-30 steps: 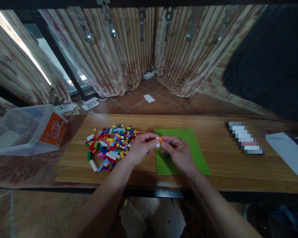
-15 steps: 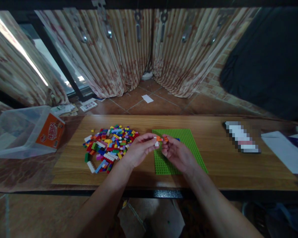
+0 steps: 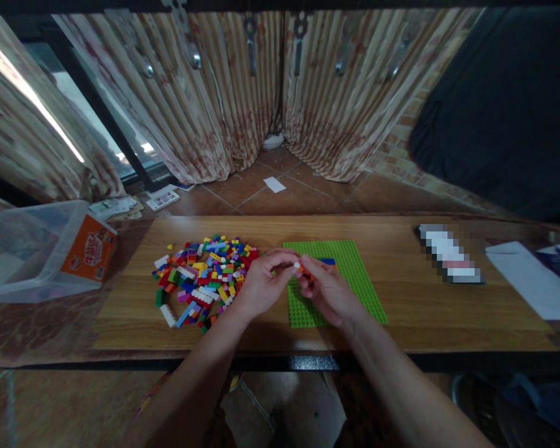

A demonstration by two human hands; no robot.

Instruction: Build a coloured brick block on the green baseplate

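Observation:
My left hand [image 3: 265, 283] and my right hand [image 3: 330, 291] meet above the left part of a green baseplate [image 3: 361, 280]. Between their fingertips are a small white brick [image 3: 297, 266] and small orange bricks [image 3: 304, 271], partly covered by the fingers. Both hands are closed in a pinch, the left on the white and orange pieces, the right on an orange one. Whether the pieces are joined I cannot tell. Behind my right hand a blue brick [image 3: 328, 262] shows on the baseplate.
A heap of mixed toy bricks [image 3: 205, 280] lies left of my hands on the wooden board [image 3: 424, 317]. A clear plastic bin [image 3: 32, 249] with an orange label stands far left. To the right are a pixelated dark-edged object [image 3: 452, 255] and white paper [image 3: 518, 280].
My hands have come closer together, and the orange brick in the right fingers now meets the pieces in the left. The whole view has shifted slightly.

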